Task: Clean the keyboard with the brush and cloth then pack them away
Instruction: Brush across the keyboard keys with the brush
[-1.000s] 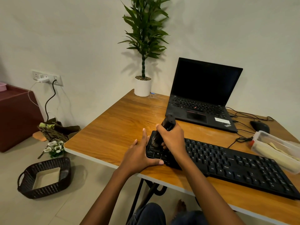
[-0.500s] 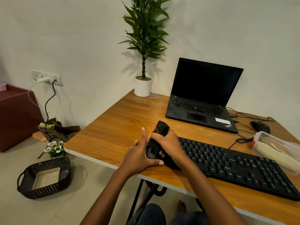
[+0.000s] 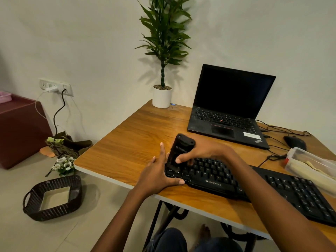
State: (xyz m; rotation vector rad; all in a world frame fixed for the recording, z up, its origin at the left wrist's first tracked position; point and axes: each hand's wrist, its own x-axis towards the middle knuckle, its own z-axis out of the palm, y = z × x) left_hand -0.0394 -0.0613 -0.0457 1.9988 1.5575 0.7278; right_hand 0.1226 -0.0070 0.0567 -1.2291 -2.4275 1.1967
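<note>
A black keyboard (image 3: 254,184) lies along the front of the wooden desk (image 3: 127,142). My right hand (image 3: 201,151) grips a black brush (image 3: 179,151) and holds it upright on the keys at the keyboard's left end. My left hand (image 3: 158,173) rests with straight fingers against the keyboard's left edge, thumb along its front. A clear plastic box (image 3: 312,166) at the right edge of the desk holds a pale cloth (image 3: 316,177).
An open black laptop (image 3: 229,110) stands behind the keyboard, with a potted plant (image 3: 162,95) at the back corner. A black mouse (image 3: 294,142) and cables lie at the right. On the floor to the left sits a dark woven basket (image 3: 52,197).
My right hand has swept the brush over the keyboard's left end, tilting it toward me and then upright again. My left hand has stayed against the keyboard's edge.
</note>
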